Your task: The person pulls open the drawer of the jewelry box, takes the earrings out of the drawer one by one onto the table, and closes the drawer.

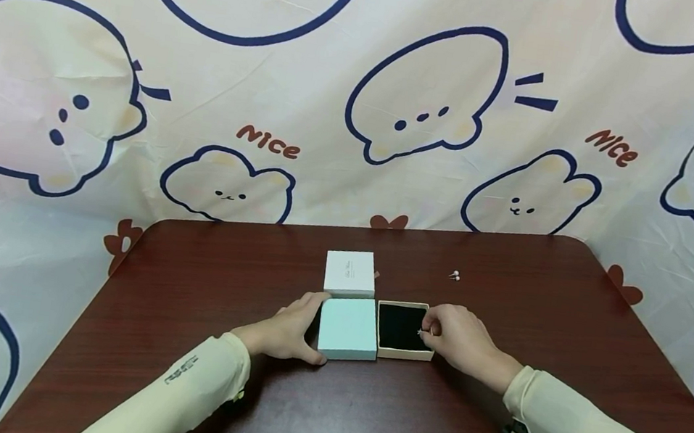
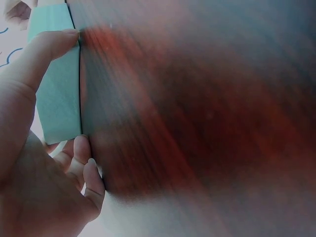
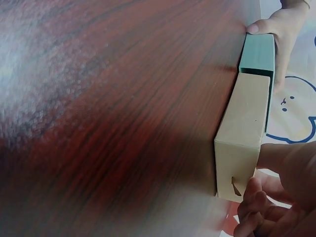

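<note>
My left hand (image 1: 286, 325) holds the mint-green box lid (image 1: 348, 326) from its left side, thumb at the near edge and fingers toward the far corner. In the left wrist view the thumb (image 2: 61, 42) lies against the lid's side. Right of the lid, touching or nearly so, stands an open cream box (image 1: 405, 354) with a black lining (image 1: 400, 326). Over its right part my right hand (image 1: 463, 338) pinches a small silvery piece (image 1: 421, 333), too small to identify. The right wrist view shows the fingers at the cream box's (image 3: 242, 108) outer end; the piece is hidden there.
Behind the mint-green lid lies a white box (image 1: 349, 272) with printed lettering. A pair of tiny shiny pieces, like earrings (image 1: 454, 275), lies farther back on the right of the brown table (image 1: 236, 260). A patterned cloth (image 1: 324, 191) hangs behind the table.
</note>
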`<state>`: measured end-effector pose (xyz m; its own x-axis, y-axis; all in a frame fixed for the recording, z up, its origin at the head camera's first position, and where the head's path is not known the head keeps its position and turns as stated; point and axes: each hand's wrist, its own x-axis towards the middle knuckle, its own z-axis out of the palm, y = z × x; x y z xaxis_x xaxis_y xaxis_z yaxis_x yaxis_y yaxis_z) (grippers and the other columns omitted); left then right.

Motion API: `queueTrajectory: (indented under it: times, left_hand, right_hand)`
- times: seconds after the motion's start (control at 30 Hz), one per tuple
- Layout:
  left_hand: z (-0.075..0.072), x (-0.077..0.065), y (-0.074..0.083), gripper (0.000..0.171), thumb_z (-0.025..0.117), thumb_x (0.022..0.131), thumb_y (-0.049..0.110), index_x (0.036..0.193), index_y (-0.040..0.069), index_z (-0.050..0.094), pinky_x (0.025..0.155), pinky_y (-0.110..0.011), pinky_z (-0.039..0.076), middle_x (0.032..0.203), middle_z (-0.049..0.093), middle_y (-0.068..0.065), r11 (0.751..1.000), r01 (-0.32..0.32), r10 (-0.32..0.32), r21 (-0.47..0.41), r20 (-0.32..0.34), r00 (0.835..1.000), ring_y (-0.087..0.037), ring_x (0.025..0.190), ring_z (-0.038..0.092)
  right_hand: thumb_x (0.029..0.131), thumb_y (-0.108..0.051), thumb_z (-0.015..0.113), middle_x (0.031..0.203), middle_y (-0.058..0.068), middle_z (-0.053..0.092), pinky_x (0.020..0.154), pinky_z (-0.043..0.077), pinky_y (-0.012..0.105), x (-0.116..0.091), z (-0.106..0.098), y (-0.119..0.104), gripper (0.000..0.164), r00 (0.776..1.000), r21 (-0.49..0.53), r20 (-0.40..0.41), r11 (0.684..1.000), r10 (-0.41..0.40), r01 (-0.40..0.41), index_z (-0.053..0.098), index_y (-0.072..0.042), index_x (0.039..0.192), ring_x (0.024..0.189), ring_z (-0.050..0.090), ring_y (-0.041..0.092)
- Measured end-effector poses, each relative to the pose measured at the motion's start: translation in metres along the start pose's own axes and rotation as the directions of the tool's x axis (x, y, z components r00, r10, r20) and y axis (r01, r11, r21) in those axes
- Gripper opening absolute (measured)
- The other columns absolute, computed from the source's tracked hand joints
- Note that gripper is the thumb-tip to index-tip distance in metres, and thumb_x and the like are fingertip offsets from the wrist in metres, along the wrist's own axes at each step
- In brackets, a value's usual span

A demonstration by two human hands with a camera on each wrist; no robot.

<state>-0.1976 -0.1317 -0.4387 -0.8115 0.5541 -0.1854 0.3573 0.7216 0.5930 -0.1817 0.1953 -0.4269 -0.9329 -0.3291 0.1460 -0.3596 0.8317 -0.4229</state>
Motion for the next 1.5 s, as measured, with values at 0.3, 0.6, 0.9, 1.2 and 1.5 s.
queueTrajectory:
  times: [0.3, 0.6, 0.9, 1.2, 1.5]
  left_hand:
    - [-0.0001, -0.0004, -0.0001, 0.110, 0.086, 0.078, 0.034, 0.160, 0.007, 0.018, 0.113, -0.066, 0.026, 0.159, 0.030, -0.017, 1.000, -0.002, 0.002, -0.001, -0.003, 1.000, -0.036, 0.149, 0.031]
    - [0.0002, -0.0006, -0.0005, 0.110, 0.086, 0.078, 0.034, 0.160, 0.007, 0.017, 0.114, -0.066, 0.025, 0.161, 0.029, -0.016, 1.000, 0.001, -0.001, -0.004, 0.002, 1.000, -0.036, 0.150, 0.029]
    - [0.0005, -0.0001, -0.0010, 0.110, 0.086, 0.078, 0.034, 0.160, 0.007, 0.018, 0.113, -0.067, 0.025, 0.160, 0.029, -0.017, 1.000, -0.005, 0.005, -0.008, 0.003, 1.000, -0.036, 0.150, 0.029]
    - [0.0008, 0.0006, -0.0018, 0.110, 0.086, 0.078, 0.035, 0.160, 0.007, 0.018, 0.112, -0.066, 0.026, 0.160, 0.030, -0.017, 1.000, -0.006, 0.006, -0.011, 0.004, 1.000, -0.036, 0.149, 0.030]
    - [0.0012, 0.0010, -0.0027, 0.110, 0.086, 0.077, 0.034, 0.159, 0.007, 0.018, 0.112, -0.066, 0.027, 0.159, 0.030, -0.017, 1.000, -0.008, 0.008, -0.012, 0.001, 1.000, -0.036, 0.148, 0.031]
  right_hand:
    - [0.083, -0.015, 0.075, 0.067, -0.010, 0.055, 0.054, 0.039, 0.027, 0.0008, 0.0018, 0.0007, 0.012, 1.000, -0.036, 0.003, 0.999, 0.010, -0.010, 0.068, -0.019, 0.075, 0.061, 0.047, 0.005]
    - [0.085, -0.017, 0.075, 0.064, -0.012, 0.053, 0.053, 0.039, 0.027, 0.0005, 0.0021, -0.0004, 0.012, 1.000, -0.053, 0.017, 0.998, 0.023, -0.022, 0.068, -0.021, 0.076, 0.059, 0.047, 0.006]
    - [0.085, -0.015, 0.075, 0.062, -0.012, 0.052, 0.052, 0.039, 0.027, 0.0008, 0.0015, -0.0012, 0.014, 1.000, -0.043, 0.016, 0.999, 0.020, -0.020, 0.067, -0.020, 0.075, 0.058, 0.047, 0.006]
    - [0.085, -0.014, 0.074, 0.060, -0.011, 0.054, 0.051, 0.039, 0.028, 0.0020, 0.0013, -0.0015, 0.015, 0.999, -0.032, 0.025, 0.999, 0.029, -0.029, 0.068, -0.020, 0.073, 0.057, 0.048, 0.006]
    - [0.084, -0.013, 0.073, 0.057, -0.013, 0.052, 0.052, 0.040, 0.028, 0.0030, 0.0018, -0.0027, 0.016, 0.999, -0.055, 0.020, 0.998, 0.028, -0.026, 0.068, -0.020, 0.071, 0.056, 0.048, 0.006]
